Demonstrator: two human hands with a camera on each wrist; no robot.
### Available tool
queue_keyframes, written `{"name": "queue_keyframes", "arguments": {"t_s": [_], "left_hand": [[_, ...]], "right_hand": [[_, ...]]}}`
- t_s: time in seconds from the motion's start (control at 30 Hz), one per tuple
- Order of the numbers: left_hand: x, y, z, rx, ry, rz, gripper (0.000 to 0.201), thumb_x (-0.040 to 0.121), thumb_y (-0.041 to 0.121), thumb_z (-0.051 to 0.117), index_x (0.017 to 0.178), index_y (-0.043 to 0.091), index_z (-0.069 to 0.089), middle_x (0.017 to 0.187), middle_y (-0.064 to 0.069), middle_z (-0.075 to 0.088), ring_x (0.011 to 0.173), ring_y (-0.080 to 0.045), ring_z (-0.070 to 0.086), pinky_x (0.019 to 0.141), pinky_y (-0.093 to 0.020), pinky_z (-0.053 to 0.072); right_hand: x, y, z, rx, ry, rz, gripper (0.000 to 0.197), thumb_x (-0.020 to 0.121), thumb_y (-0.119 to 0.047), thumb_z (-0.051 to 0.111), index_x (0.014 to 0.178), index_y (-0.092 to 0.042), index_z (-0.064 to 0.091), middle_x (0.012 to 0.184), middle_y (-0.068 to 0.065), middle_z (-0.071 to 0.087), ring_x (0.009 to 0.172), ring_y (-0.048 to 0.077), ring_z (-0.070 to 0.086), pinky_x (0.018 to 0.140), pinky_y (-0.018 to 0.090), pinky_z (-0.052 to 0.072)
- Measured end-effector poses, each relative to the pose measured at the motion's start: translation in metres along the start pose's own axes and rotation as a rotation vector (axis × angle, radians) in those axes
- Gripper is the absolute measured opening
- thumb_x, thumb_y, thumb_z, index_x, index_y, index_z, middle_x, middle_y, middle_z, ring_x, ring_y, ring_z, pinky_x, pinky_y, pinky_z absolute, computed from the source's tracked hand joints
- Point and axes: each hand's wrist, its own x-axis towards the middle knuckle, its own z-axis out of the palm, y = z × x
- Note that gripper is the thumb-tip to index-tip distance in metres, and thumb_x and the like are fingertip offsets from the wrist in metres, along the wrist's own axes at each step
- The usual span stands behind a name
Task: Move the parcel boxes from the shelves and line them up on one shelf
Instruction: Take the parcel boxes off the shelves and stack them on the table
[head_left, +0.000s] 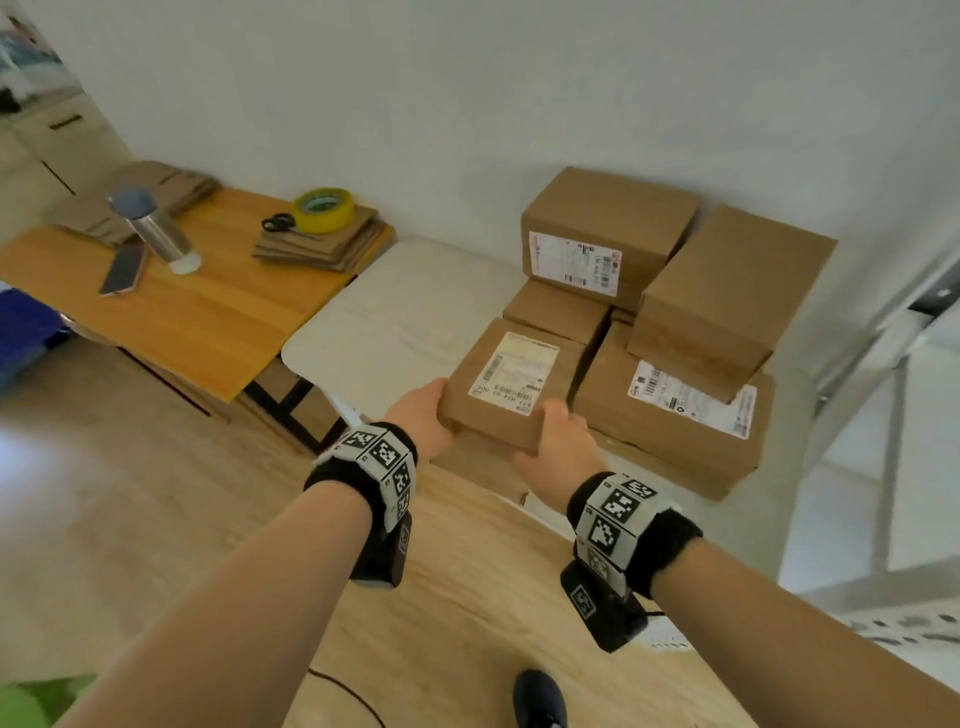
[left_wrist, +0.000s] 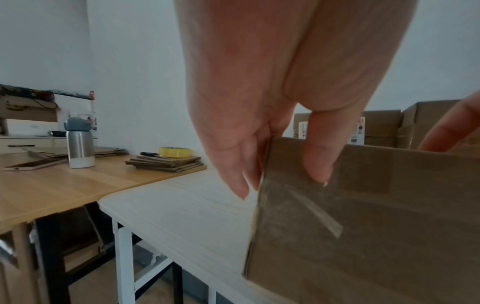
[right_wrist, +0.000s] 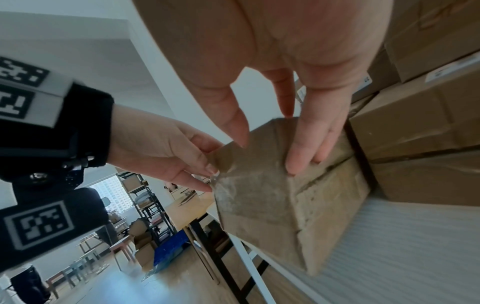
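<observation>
White surface (head_left: 395, 312), boxes stacked right. Both hands, left (head_left: 423, 415) and right (head_left: 558, 447), pinch small box (head_left: 511, 384) at near corners. Lift level, clear neighbours.

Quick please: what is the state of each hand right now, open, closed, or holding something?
Left hand: holds the left near corner of the small labelled box.
Right hand: holds the right near edge of the same box.
</observation>
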Motion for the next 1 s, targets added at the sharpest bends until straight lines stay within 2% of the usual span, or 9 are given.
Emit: {"name": "queue_keyframes", "arguments": {"t_s": [0.07, 0.17, 0.23, 0.43, 0.57, 0.7, 0.8, 0.9, 1.0], "left_hand": [[0.014, -0.002, 0.003, 0.039, 0.018, -0.001, 0.052, 0.087, 0.01, 0.055, 0.136, 0.013, 0.038, 0.126, -0.012, 0.056, 0.109, -0.03, 0.057, 0.094, -0.039, 0.048], [0.022, -0.008, 0.004, 0.092, 0.061, -0.061, 0.06, 0.092, 0.007, 0.047, 0.147, 0.016, 0.026, 0.145, -0.011, 0.038, 0.127, -0.029, 0.045, 0.104, -0.037, 0.04], [0.024, -0.009, 0.004, 0.094, 0.111, -0.073, 0.058, 0.094, 0.009, 0.046, 0.147, 0.018, 0.025, 0.148, -0.01, 0.034, 0.13, -0.029, 0.043, 0.105, -0.039, 0.039], [0.004, 0.008, -0.001, 0.071, 0.211, 0.053, 0.045, 0.095, 0.015, 0.047, 0.14, 0.018, 0.04, 0.138, -0.01, 0.045, 0.121, -0.028, 0.05, 0.101, -0.039, 0.042], [-0.023, 0.028, -0.003, 0.081, 0.21, 0.206, 0.04, 0.094, 0.015, 0.046, 0.133, 0.019, 0.049, 0.129, -0.006, 0.056, 0.114, -0.025, 0.057, 0.097, -0.038, 0.047], [-0.065, 0.046, 0.001, 0.11, 0.239, 0.305, 0.033, 0.096, 0.017, 0.044, 0.127, 0.017, 0.056, 0.129, -0.005, 0.057, 0.115, -0.021, 0.055, 0.1, -0.037, 0.044], [-0.102, 0.055, 0.008, 0.136, 0.253, 0.401, 0.028, 0.096, 0.017, 0.043, 0.117, 0.018, 0.063, 0.121, -0.002, 0.062, 0.11, -0.019, 0.057, 0.097, -0.036, 0.045], [-0.141, 0.064, 0.017, 0.15, 0.264, 0.478, 0.029, 0.096, 0.016, 0.04, 0.109, 0.02, 0.066, 0.115, 0.0, 0.064, 0.104, -0.018, 0.058, 0.092, -0.038, 0.047], [-0.177, 0.075, 0.029, 0.137, 0.269, 0.563, 0.028, 0.098, 0.02, 0.039, 0.11, 0.021, 0.065, 0.114, 0.003, 0.063, 0.098, -0.013, 0.058, 0.084, -0.028, 0.046]], "right_hand": [[0.009, 0.002, -0.002, 0.006, -0.004, 0.012, 0.046, 0.083, -0.019, 0.06, 0.123, -0.014, 0.036, 0.109, 0.008, 0.051, 0.089, 0.022, 0.057, 0.074, 0.033, 0.053], [0.015, 0.003, -0.005, 0.025, 0.0, 0.008, 0.045, 0.083, -0.021, 0.059, 0.121, -0.015, 0.036, 0.086, -0.002, 0.055, 0.071, 0.014, 0.058, 0.053, 0.025, 0.044], [0.016, 0.002, -0.008, 0.035, 0.005, 0.007, 0.043, 0.084, -0.021, 0.058, 0.12, -0.014, 0.036, 0.079, -0.003, 0.056, 0.065, 0.011, 0.057, 0.048, 0.022, 0.04], [-0.005, -0.003, -0.021, 0.008, 0.059, -0.009, 0.025, 0.087, -0.017, 0.049, 0.111, -0.012, 0.04, 0.078, 0.001, 0.056, 0.065, 0.014, 0.057, 0.054, 0.028, 0.049], [-0.036, 0.002, -0.032, -0.023, 0.131, -0.009, 0.02, 0.091, -0.019, 0.045, 0.108, -0.01, 0.045, 0.076, -0.002, 0.053, 0.063, 0.009, 0.051, 0.052, 0.024, 0.042], [-0.084, 0.01, -0.041, -0.023, 0.199, 0.012, 0.015, 0.088, -0.018, 0.046, 0.102, -0.013, 0.047, 0.08, -0.002, 0.052, 0.07, 0.013, 0.053, 0.062, 0.027, 0.045], [-0.126, 0.018, -0.042, -0.044, 0.249, 0.014, 0.014, 0.086, -0.019, 0.048, 0.099, -0.014, 0.049, 0.087, 0.002, 0.056, 0.078, 0.019, 0.055, 0.068, 0.03, 0.048], [-0.172, 0.029, -0.041, -0.067, 0.314, 0.0, 0.01, 0.086, -0.02, 0.049, 0.094, -0.015, 0.051, 0.086, 0.001, 0.057, 0.078, 0.019, 0.055, 0.07, 0.031, 0.049], [-0.216, 0.04, -0.041, -0.07, 0.395, 0.01, 0.008, 0.086, -0.02, 0.049, 0.092, -0.015, 0.053, 0.084, 0.0, 0.056, 0.076, 0.018, 0.054, 0.067, 0.03, 0.047]]}}
